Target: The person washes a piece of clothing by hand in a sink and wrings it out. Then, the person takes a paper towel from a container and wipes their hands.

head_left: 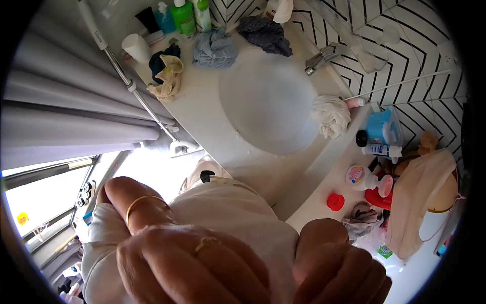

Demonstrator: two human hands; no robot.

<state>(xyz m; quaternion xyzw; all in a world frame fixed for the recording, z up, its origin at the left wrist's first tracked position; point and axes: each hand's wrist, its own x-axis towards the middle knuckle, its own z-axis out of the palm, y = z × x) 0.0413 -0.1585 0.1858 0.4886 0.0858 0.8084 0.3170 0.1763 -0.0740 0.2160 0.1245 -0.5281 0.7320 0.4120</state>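
My left hand (195,263), with a gold bracelet (144,201) and a ring (205,245), is raised close to the camera. Its fingers are bent and held together; the fingertips lie hidden at the bottom edge. Beside it on the right, my right hand (344,273) is curled with its fingers folded under. Whatever either hand holds, if anything, cannot be seen. Below both hands is the white clothing (223,207) on my body. Further off is a white round sink basin (271,104) with a metal faucet (322,58).
Crumpled cloths lie round the basin: blue-grey (215,49), dark grey (266,34), white (331,116) and cream (168,81). A white cup (136,48) and green bottle (184,17) stand behind. At right are a red cap (335,201) and white bottle (360,178). A metal pole (147,104) stands left.
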